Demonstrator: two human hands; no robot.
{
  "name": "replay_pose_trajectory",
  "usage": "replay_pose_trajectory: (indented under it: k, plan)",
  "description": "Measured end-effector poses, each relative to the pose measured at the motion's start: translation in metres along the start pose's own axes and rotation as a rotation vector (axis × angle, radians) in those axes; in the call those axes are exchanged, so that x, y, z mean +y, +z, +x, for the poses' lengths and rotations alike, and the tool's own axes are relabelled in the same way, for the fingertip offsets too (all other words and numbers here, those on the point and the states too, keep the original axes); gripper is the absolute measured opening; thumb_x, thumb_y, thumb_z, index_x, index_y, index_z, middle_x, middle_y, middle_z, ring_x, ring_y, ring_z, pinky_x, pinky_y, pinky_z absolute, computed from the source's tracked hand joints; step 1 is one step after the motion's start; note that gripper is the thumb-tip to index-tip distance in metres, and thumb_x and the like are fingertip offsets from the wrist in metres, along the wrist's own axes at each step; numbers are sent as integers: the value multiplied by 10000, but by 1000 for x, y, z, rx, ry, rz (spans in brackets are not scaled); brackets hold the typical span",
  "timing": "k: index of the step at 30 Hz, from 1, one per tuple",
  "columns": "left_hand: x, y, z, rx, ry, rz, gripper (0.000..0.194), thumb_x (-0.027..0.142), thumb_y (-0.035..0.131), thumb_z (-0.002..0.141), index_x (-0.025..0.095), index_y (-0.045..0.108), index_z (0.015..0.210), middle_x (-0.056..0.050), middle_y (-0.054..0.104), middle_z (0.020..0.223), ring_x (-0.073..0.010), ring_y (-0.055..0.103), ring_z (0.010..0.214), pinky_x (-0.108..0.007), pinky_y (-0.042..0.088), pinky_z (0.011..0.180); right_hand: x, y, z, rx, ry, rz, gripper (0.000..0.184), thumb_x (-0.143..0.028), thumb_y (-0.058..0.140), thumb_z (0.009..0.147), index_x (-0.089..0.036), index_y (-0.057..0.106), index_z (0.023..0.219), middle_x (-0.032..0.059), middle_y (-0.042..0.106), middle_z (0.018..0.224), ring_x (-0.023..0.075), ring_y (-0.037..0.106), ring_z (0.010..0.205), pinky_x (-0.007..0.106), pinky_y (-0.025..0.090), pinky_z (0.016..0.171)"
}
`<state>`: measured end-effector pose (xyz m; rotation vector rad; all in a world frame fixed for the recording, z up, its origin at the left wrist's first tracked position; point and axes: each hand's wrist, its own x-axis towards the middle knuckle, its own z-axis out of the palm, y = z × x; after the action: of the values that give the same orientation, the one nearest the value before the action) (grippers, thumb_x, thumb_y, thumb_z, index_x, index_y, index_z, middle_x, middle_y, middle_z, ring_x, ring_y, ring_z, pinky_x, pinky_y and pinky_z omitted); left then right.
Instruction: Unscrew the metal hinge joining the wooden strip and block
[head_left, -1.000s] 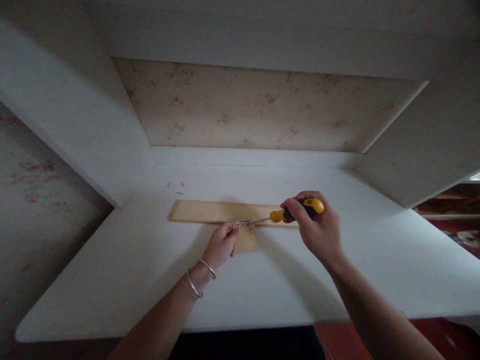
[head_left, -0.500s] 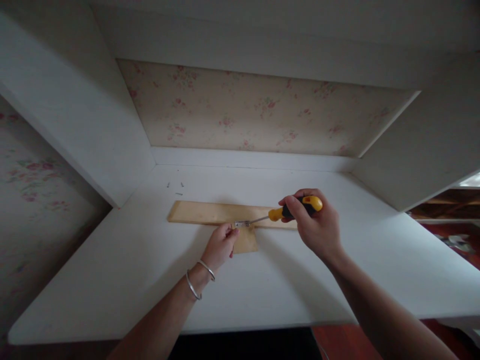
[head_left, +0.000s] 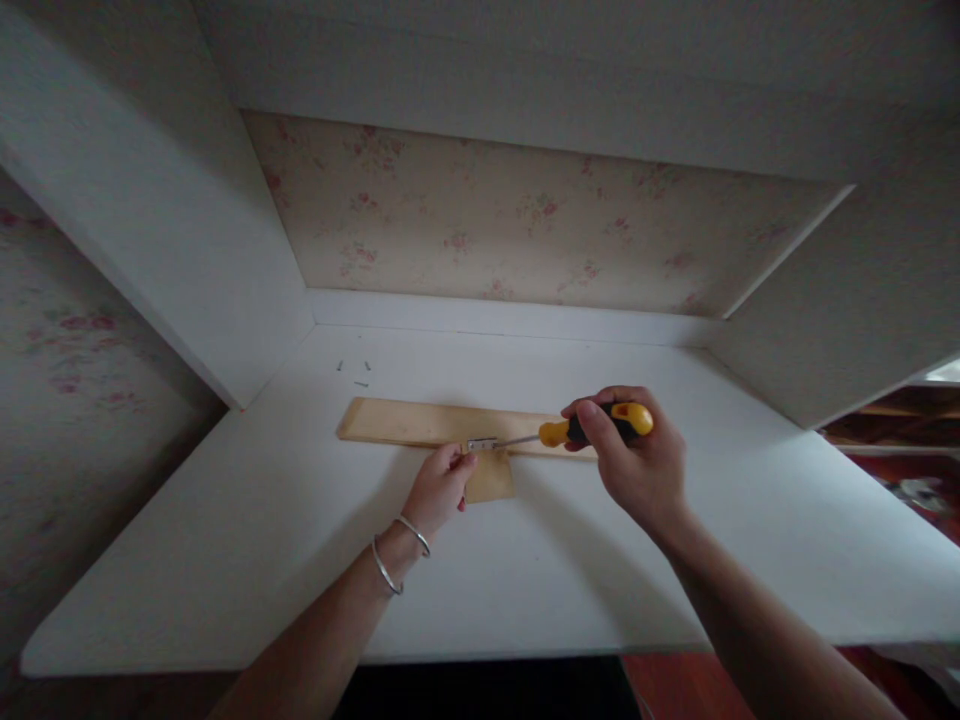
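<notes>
My right hand (head_left: 637, 450) is wrapped round the yellow and black handle of a screwdriver (head_left: 555, 433). Its shaft points left, with the tip at a small metal hinge (head_left: 481, 444). Under the hinge is a small square wooden block (head_left: 491, 478), whose left edge my left hand (head_left: 442, 485) pinches between thumb and fingers. Just behind the block lies a long wooden board (head_left: 405, 422), its right end partly covered by my right hand. Whether the screwdriver tip sits in a screw head is too small to tell.
Several screws lie loose on the white desk top (head_left: 480, 590), including one screw (head_left: 361, 384) behind the board's left end. White side panels (head_left: 247, 300) and a floral-papered back wall (head_left: 480, 220) enclose the desk. Its rounded front edge runs along the bottom.
The camera view has shifted slightly. My right hand and the screwdriver have turned a little, with the handle's end slightly lower and farther right. My left hand keeps its pinch on the block.
</notes>
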<state>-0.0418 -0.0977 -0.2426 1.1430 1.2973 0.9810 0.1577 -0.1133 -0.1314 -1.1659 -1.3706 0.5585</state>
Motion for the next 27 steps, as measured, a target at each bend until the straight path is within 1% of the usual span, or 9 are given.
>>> replay_pose_trajectory:
  k: [3,8,11,13,15,19,21,24,27]
  plan:
    - [1,0,-1,-3,7,-6,255,413,544,777,199,434,695,72,408,571,-68,392,390,-194,300,333,2,0,2,4,6,28,287,-414,705,814,-199,547,918,30,695,794,180,683,604,294,563,506]
    - [-2,0,0,-9,3,-5,264,423,541,785,201,430,694,77,399,562,-67,386,376,-196,286,333,6,3,1,0,13,6,309,-434,704,808,-196,544,922,39,702,807,182,685,614,289,554,508]
    - [-4,0,2,-7,3,3,281,439,556,790,203,434,698,75,407,568,-71,396,379,-196,284,342,3,2,1,-44,18,-48,310,-453,688,814,-199,550,927,38,700,816,171,674,602,288,546,519]
    - [-6,0,2,-6,13,17,283,436,557,800,204,430,697,71,408,569,-75,395,387,-198,283,351,-2,1,5,-99,1,-121,309,-472,671,820,-200,569,926,43,700,833,168,667,612,295,539,541]
    - [-6,0,1,-6,31,35,276,424,549,813,205,427,697,67,409,568,-79,390,399,-201,277,361,-11,-1,11,-161,-40,-247,319,-503,650,823,-201,595,910,47,698,826,170,655,627,296,519,553]
    - [-6,0,1,13,75,61,234,395,545,830,194,485,725,55,447,578,-82,383,424,-208,266,406,-37,-4,27,-249,-104,-612,369,-583,646,784,-228,623,883,11,664,686,164,594,561,279,428,516]
    - [-6,0,2,27,93,68,209,372,551,831,189,513,738,51,461,575,-86,383,437,-211,266,432,-51,-5,35,-304,-149,-774,370,-594,654,766,-246,629,887,-3,646,638,170,576,547,277,389,512]
    - [-5,-1,3,45,94,69,191,346,557,828,190,514,727,53,441,559,-94,386,456,-213,269,452,-66,-6,47,-463,-220,-953,321,-573,642,777,-267,644,873,-6,641,619,180,569,550,282,350,525]
    - [-5,-2,3,87,98,93,189,332,546,835,192,504,716,52,419,562,-97,379,466,-213,265,457,-74,-6,58,-644,-282,-1024,283,-531,648,778,-301,669,942,-3,667,667,191,585,573,285,335,535]
